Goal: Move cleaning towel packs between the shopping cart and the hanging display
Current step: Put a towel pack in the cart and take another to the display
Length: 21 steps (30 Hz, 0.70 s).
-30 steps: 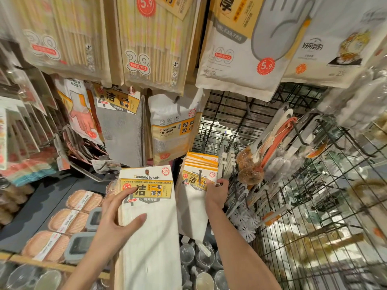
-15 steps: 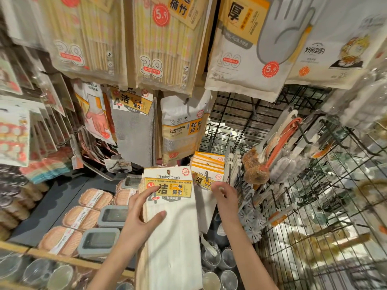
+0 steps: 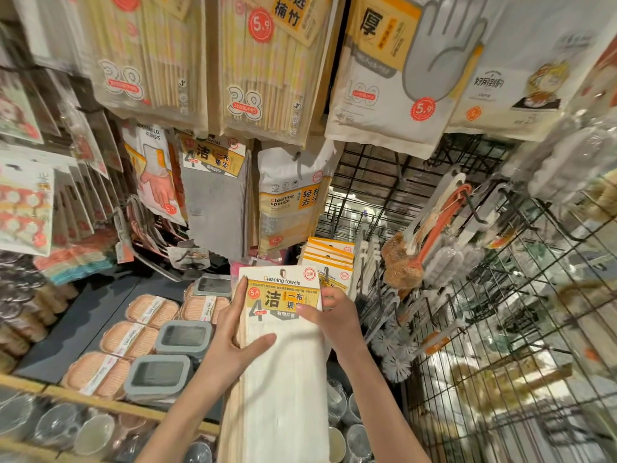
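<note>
I hold a white cleaning towel pack [image 3: 283,372] with a yellow label upright in front of the display. My left hand [image 3: 233,342] grips its left edge, thumb across the cloth. My right hand [image 3: 337,315] pinches the label's right side. Just behind it, several identical towel packs [image 3: 330,259] hang on a hook of the display. A grey towel pack [image 3: 217,202] hangs higher to the left. The shopping cart is not in view.
A black wire grid rack [image 3: 500,329] with brushes [image 3: 400,262] stands on the right. Cleaning sponge [image 3: 290,202], glove and chopstick packs [image 3: 267,61] hang above. Soap dishes [image 3: 110,375] and grey boxes [image 3: 160,375] lie on the lower left shelf, with cups [image 3: 347,442] below.
My right hand left the hanging packs and came onto the held pack's label. The pack moved right and up, toward the hook.
</note>
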Each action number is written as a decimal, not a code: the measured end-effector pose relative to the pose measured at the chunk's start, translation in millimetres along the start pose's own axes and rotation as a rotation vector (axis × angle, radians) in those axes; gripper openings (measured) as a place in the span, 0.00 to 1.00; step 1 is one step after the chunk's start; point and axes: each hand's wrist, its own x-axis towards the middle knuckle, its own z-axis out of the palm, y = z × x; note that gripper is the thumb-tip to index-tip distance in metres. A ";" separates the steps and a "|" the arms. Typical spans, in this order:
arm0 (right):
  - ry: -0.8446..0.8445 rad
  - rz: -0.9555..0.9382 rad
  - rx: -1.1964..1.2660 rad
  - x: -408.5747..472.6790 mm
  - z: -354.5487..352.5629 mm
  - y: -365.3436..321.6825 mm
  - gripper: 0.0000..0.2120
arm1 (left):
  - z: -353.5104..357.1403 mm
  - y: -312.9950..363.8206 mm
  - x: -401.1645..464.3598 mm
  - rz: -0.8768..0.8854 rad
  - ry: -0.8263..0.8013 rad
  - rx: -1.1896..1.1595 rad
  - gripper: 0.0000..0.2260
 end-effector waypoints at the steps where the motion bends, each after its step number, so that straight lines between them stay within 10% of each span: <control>1: -0.005 0.005 -0.011 1.5 0.4 1.6 0.12 | -0.1 0.4 -0.6 0.007 0.006 0.001 0.42; 21: 0.154 0.031 0.237 2.3 -7.1 21.0 0.20 | -15.5 7.4 -5.6 -0.084 0.149 0.053 0.39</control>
